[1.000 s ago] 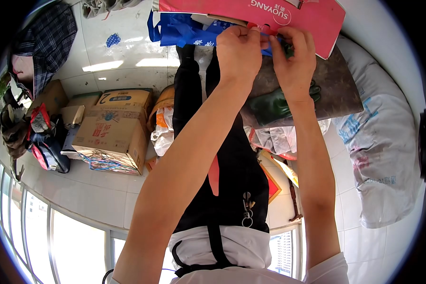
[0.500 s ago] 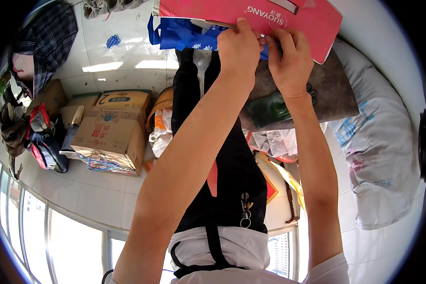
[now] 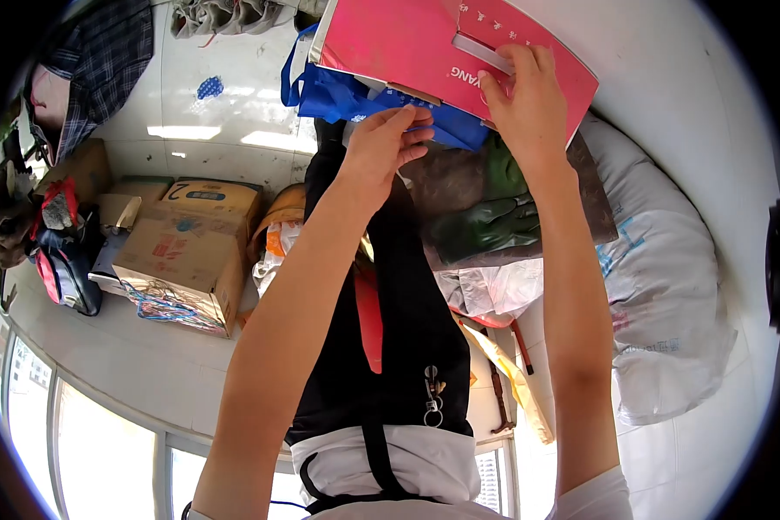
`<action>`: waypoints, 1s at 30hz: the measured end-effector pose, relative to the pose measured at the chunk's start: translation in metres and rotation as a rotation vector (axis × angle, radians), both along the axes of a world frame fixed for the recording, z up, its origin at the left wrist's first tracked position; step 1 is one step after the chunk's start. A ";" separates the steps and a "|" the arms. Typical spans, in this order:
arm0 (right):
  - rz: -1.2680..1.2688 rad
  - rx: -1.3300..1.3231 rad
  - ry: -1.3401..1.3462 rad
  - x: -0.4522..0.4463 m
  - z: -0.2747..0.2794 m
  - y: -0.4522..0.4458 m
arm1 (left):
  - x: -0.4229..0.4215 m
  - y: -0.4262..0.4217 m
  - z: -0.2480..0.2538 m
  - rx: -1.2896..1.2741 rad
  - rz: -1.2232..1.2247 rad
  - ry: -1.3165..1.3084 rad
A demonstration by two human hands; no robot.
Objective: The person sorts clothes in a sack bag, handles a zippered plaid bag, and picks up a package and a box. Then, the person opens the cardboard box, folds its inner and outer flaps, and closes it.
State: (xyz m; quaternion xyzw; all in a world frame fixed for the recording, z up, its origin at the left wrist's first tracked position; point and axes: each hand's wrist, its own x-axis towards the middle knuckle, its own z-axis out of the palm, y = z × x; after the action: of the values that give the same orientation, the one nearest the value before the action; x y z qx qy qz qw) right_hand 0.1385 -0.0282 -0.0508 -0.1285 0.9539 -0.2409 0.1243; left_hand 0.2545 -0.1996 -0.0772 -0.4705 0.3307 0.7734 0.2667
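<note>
A red cardboard box [image 3: 390,43] with white lettering and a handle slot lies tilted at the top of the view. My right hand [image 3: 533,113] is over its printed face beside the slot, fingers bent and thumb apart; whether the fingertips press on it I cannot tell. Just below the box's lower edge is my left hand [image 3: 381,152], its fingers loosely curled and apart, with nothing visible in them. A blue bag [image 3: 329,95] with white print shows beneath the box. Dark green rubber gloves [image 3: 485,230] rest on a brown patterned surface [image 3: 442,178] below my right hand.
Cardboard boxes [image 3: 178,251] with bundled wires stand at the left, near a dark backpack [image 3: 69,269]. A large white sack [image 3: 667,303] lies along the right wall. Plaid cloth [image 3: 104,65] hangs upper left; grey shoes [image 3: 225,16] sit at the top.
My left hand has come away from the box's edge, down and left. My right hand has moved up onto the printed face near the slot. More of the gloves shows.
</note>
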 end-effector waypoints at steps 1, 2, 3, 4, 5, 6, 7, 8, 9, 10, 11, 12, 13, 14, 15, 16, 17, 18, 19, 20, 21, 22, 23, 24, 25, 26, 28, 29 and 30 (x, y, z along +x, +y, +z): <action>0.055 0.064 -0.040 -0.009 0.000 0.000 | 0.010 -0.014 -0.001 -0.078 -0.048 0.009; 0.111 0.128 -0.079 -0.019 0.000 0.002 | 0.022 -0.029 -0.002 -0.157 -0.094 0.017; 0.166 0.193 -0.116 -0.028 0.002 0.003 | 0.034 -0.044 -0.003 -0.225 -0.158 0.012; 0.200 0.196 -0.121 -0.032 0.005 0.002 | 0.048 -0.060 -0.005 -0.293 -0.223 0.008; 0.235 0.200 -0.126 -0.035 0.007 0.001 | 0.065 -0.076 -0.009 -0.358 -0.297 0.002; 0.272 0.205 -0.129 -0.037 0.008 -0.001 | 0.082 -0.091 -0.014 -0.423 -0.369 -0.005; 0.231 0.166 -0.186 -0.039 0.008 0.001 | 0.100 -0.106 -0.016 -0.469 -0.398 -0.011; 0.192 0.127 -0.245 -0.040 0.007 0.004 | 0.118 -0.120 -0.017 -0.515 -0.425 -0.021; 0.156 0.088 -0.306 -0.042 0.006 0.006 | 0.136 -0.133 -0.017 -0.555 -0.441 -0.001; 0.157 0.055 -0.448 -0.045 0.005 0.010 | 0.153 -0.144 -0.016 -0.596 -0.459 0.017; 0.156 0.025 -0.587 -0.050 0.006 0.013 | 0.169 -0.154 -0.016 -0.638 -0.478 0.038; 0.153 -0.002 -0.726 -0.054 0.010 0.012 | 0.186 -0.163 -0.015 -0.661 -0.479 0.041; 0.146 -0.003 -0.804 -0.057 0.022 0.004 | 0.198 -0.170 -0.012 -0.684 -0.482 0.046; 0.135 -0.004 -0.880 -0.059 0.039 -0.002 | 0.208 -0.174 -0.009 -0.707 -0.488 0.054; 0.124 -0.003 -0.955 -0.061 0.054 -0.009 | 0.207 -0.178 0.007 -0.762 -0.573 0.048; 0.111 0.011 -0.939 -0.061 0.060 -0.010 | 0.217 -0.180 0.012 -0.761 -0.560 0.045; 0.098 0.024 -0.919 -0.059 0.062 -0.009 | 0.228 -0.184 0.015 -0.763 -0.546 0.044; 0.087 0.034 -0.897 -0.057 0.064 -0.006 | 0.237 -0.187 0.020 -0.766 -0.531 0.045; 0.023 0.004 -0.897 -0.056 0.064 -0.002 | 0.244 -0.189 0.029 -0.780 -0.529 0.079; -0.020 0.012 -0.856 -0.052 0.064 0.007 | 0.252 -0.191 0.038 -0.796 -0.523 0.110; -0.056 0.018 -0.815 -0.047 0.066 0.015 | 0.259 -0.194 0.047 -0.815 -0.513 0.137; -0.091 0.022 -0.777 -0.043 0.075 0.015 | 0.266 -0.195 0.052 -0.817 -0.483 0.143; -0.092 -0.005 -0.757 -0.036 0.094 0.009 | 0.274 -0.196 0.057 -0.821 -0.456 0.152; -0.095 -0.031 -0.739 -0.028 0.116 0.003 | 0.279 -0.198 0.065 -0.824 -0.431 0.162; -0.097 -0.063 -0.716 -0.021 0.139 -0.002 | 0.277 -0.199 0.080 -0.813 -0.409 0.141; -0.090 -0.064 -0.715 -0.015 0.165 -0.008 | 0.279 -0.199 0.090 -0.805 -0.395 0.167; -0.069 -0.068 -0.701 -0.013 0.231 -0.029 | 0.281 -0.203 0.102 -0.797 -0.359 0.228; -0.068 -0.091 -0.711 -0.011 0.263 -0.037 | 0.280 -0.201 0.109 -0.716 -0.281 0.203; -0.070 -0.114 -0.720 -0.008 0.295 -0.044 | 0.277 -0.196 0.121 -0.659 -0.196 0.225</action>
State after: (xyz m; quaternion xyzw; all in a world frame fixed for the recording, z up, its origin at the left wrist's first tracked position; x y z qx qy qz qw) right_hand 0.1301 -0.0718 0.2440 -0.0092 0.8380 -0.3275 0.4365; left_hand 0.5314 -0.3960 0.0435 -0.4090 0.6333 0.6429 0.1354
